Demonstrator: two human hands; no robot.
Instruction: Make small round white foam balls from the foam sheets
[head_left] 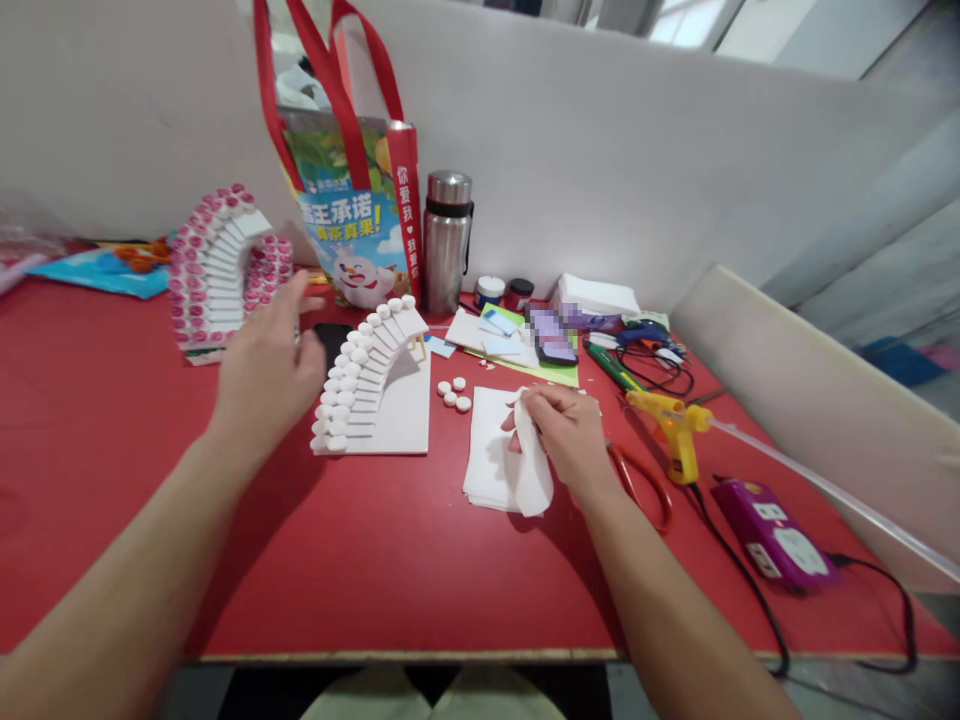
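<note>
My right hand [566,430] pinches a thin white tissue [534,478], which hangs folded over a stack of white sheets [487,450]. On the left, my left hand [270,365] is raised with fingers apart and nothing in it. It overlaps a curved model staircase with pink-and-white edging [225,260]; whether they touch I cannot tell. To the right of that hand, a white curved model staircase [367,390] stands on a white board [405,420], its outer edge lined with small white discs. Several loose white discs [451,399] lie between this model and the sheets.
At the back stand a printed bag [352,220], a steel flask [448,240] and two small jars [490,291]. A phone [553,335] lies on papers. On the right are a yellow glue gun [679,430], red-handled pliers [645,485], a purple power box [776,535] and cables.
</note>
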